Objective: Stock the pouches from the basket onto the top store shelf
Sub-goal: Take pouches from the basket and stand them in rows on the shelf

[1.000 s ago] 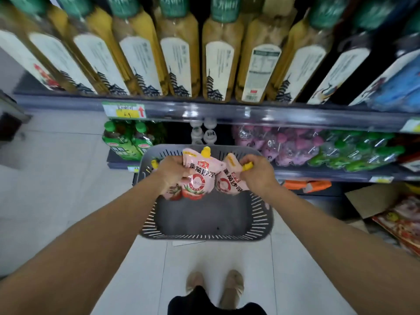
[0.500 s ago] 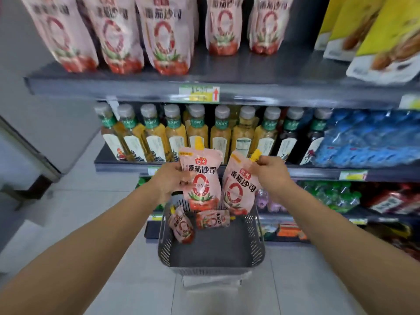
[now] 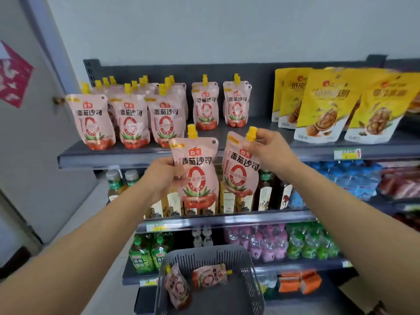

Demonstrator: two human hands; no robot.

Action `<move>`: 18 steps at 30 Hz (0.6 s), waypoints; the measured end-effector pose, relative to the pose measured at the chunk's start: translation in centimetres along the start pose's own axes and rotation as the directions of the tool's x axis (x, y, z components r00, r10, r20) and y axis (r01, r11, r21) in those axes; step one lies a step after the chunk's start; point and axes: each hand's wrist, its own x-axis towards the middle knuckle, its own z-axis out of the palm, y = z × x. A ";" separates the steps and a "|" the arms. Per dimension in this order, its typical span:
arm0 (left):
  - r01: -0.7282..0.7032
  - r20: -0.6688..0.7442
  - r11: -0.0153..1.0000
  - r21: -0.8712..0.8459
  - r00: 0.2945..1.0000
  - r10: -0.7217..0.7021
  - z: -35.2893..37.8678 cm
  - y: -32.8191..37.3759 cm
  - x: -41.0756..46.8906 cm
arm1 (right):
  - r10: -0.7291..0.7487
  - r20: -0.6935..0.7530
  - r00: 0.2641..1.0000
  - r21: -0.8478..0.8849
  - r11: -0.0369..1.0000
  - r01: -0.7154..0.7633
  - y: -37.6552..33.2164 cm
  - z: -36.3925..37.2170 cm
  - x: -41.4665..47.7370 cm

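Note:
My left hand (image 3: pixel 162 176) grips a pink tomato-sauce pouch (image 3: pixel 196 176) by its left side, upright, just in front of the top shelf (image 3: pixel 136 154). Beside it, my right hand (image 3: pixel 270 151) pinches a second pouch (image 3: pixel 241 171) near its yellow cap. Both pouches hang at the level of the shelf's front edge. Several matching pouches (image 3: pixel 130 121) stand in rows on the top shelf. Two more pouches (image 3: pixel 210 276) lie in the grey basket (image 3: pixel 247 264) below.
Yellow walnut bags (image 3: pixel 322 110) fill the right part of the top shelf. Bottles (image 3: pixel 264 194) line the shelf beneath, with green and pink drinks (image 3: pixel 279 243) lower down. A grey door (image 3: pixel 27 137) stands at the left.
Both hands have lifted their pouches out of the basket and up to the top shelf. My view has tilted up from the basket to the shelf.

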 end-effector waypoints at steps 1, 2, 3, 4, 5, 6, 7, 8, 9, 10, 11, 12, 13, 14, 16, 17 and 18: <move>-0.018 -0.004 1.000 -0.004 1.000 0.018 0.3 0.6 0.1 | -0.027 -0.003 1.000 0.003 1.000 0.027 -0.6 -0.6 0.5; -0.038 -0.011 0.999 -0.003 0.999 0.038 0.5 1.3 0.3 | -0.053 -0.008 0.999 0.011 0.999 0.053 -1.3 -1.2 1.1; -0.057 -0.019 0.998 -0.004 0.998 0.057 0.8 2.0 0.4 | -0.076 -0.014 0.997 0.019 0.997 0.076 -2.0 -1.9 1.7; -0.077 -0.030 0.997 -0.006 0.997 0.077 1.1 2.7 0.7 | -0.099 -0.022 0.995 0.026 0.995 0.100 -2.6 -2.5 2.4; -0.093 -0.042 0.996 -0.012 0.995 0.092 1.4 3.4 1.0 | -0.123 -0.029 0.992 0.034 0.992 0.124 -3.3 -3.1 3.0; -0.106 -0.057 0.994 -0.020 0.993 0.105 1.7 4.2 1.4 | -0.148 -0.028 0.989 0.042 0.988 0.149 -3.9 -3.7 3.7; -0.117 -0.075 0.993 -0.031 0.991 0.114 2.1 4.9 1.7 | -0.169 -0.021 0.985 0.045 0.985 0.169 -4.4 -4.1 4.5; -0.130 -0.094 0.991 -0.038 0.988 0.126 2.5 5.6 2.2 | -0.186 -0.009 0.983 0.040 0.982 0.186 -4.8 -4.6 5.3; -0.144 -0.113 0.989 -0.037 0.984 0.139 2.9 6.3 2.7 | -0.201 0.002 0.980 0.028 0.979 0.201 -5.1 -5.0 6.2; -0.161 -0.131 0.987 -0.030 0.979 0.156 3.2 6.9 3.3 | -0.213 0.012 0.977 0.010 0.977 0.213 -5.3 -5.3 7.1; -0.175 -0.146 0.984 -0.022 0.975 0.170 3.6 7.5 3.9 | -0.219 0.015 0.976 -0.007 0.976 0.219 -5.5 -5.7 8.1; -0.186 -0.159 0.982 -0.017 0.970 0.181 4.0 8.0 4.5 | -0.221 0.009 0.975 -0.019 0.975 0.221 -5.5 -6.1 9.0; -0.194 -0.173 0.981 -0.015 0.967 0.189 4.4 8.4 5.3 | -0.220 -0.003 0.976 -0.024 0.975 0.220 -5.4 -6.5 9.9; -0.200 -0.186 0.980 -0.014 0.963 0.194 4.9 8.7 6.1 | -0.214 -0.014 0.977 -0.022 0.977 0.214 -5.1 -6.9 10.9; -0.209 -0.214 0.978 -0.008 0.956 0.202 5.7 9.2 7.7 | -0.198 -0.023 0.980 -0.021 0.980 0.197 -4.6 -7.5 12.9; -0.213 -0.227 0.977 -0.004 0.952 0.207 6.1 9.3 8.5 | -0.192 -0.018 0.981 -0.026 0.981 0.192 -4.3 -7.7 13.8; -0.215 -0.239 0.977 0.001 0.948 0.209 6.5 9.4 9.4 | -0.185 -0.007 0.983 -0.029 0.982 0.185 -3.9 -7.8 14.8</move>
